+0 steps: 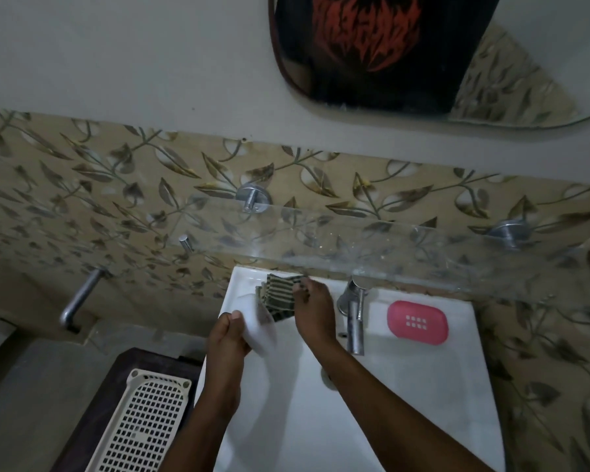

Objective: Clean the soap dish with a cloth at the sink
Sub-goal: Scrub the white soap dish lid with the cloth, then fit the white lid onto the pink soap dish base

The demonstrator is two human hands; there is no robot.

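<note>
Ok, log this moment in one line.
left hand: grips white soap dish | right hand: holds striped cloth at it | pink tray: on sink, right of tap

We reach both bare arms forward, up from the bottom of the view. Our left hand (227,335) is curled tight and grips the edge of a white dish (264,335). Our right hand (312,310) is a little farther out, back side up, and its fingers (302,291) pinch a striped cloth (280,296). Our right arm slants in from the right. The two hands are close but do not touch.
</note>
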